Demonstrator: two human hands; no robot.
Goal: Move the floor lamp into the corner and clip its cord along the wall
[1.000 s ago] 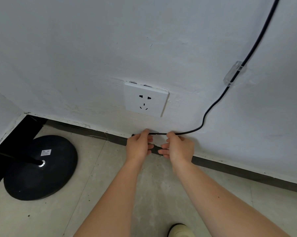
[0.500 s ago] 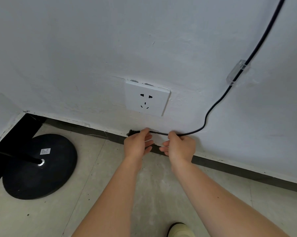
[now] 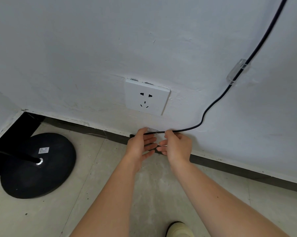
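Black cord (image 3: pixel 211 108): descends the white wall (image 3: pixel 75 48) through a clear clip (image 3: pixel 236 71), curves left below the socket (image 3: pixel 147 97). Second clear clip (image 3: pixel 152 129) low on wall; cord lies at it. Left hand (image 3: pixel 141 146): fingers loosely spread, thumb at clip. Right hand (image 3: pixel 177 146): pinching cord just right of clip. Lamp base (image 3: pixel 40 165): on floor (image 3: pixel 110 185), near the corner, left.

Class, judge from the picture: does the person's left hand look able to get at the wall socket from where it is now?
Probably yes. The left hand sits just below the wall socket, with only bare wall between them; the cord curves past on the right, not across.
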